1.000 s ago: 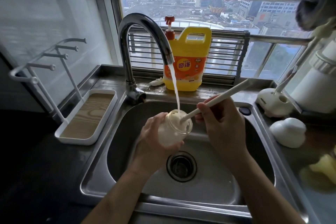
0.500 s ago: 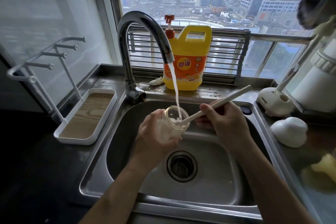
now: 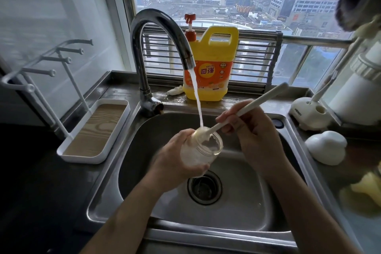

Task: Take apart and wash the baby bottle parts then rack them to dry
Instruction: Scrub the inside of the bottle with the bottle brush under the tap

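Bottle being scrubbed under running water

The left hand is wrapping its fingers round the clear bottle body and holding it tilted over the sink, just above the drain, with the open mouth facing up and to the right. The right hand is pinching the pale handle of a bottle brush, whose foamy head is sitting at the bottle's rim. How far it is reaching inside is hard to judge through the blur. Water is pouring from the curved tap and landing on the brush head at the mouth. Behind the tap, a yellow detergent jug is standing on the ledge by the window. Left of the sink, a white drying rack with pegs is standing on the dark counter. On the right counter, a white domed piece is lying near the basin
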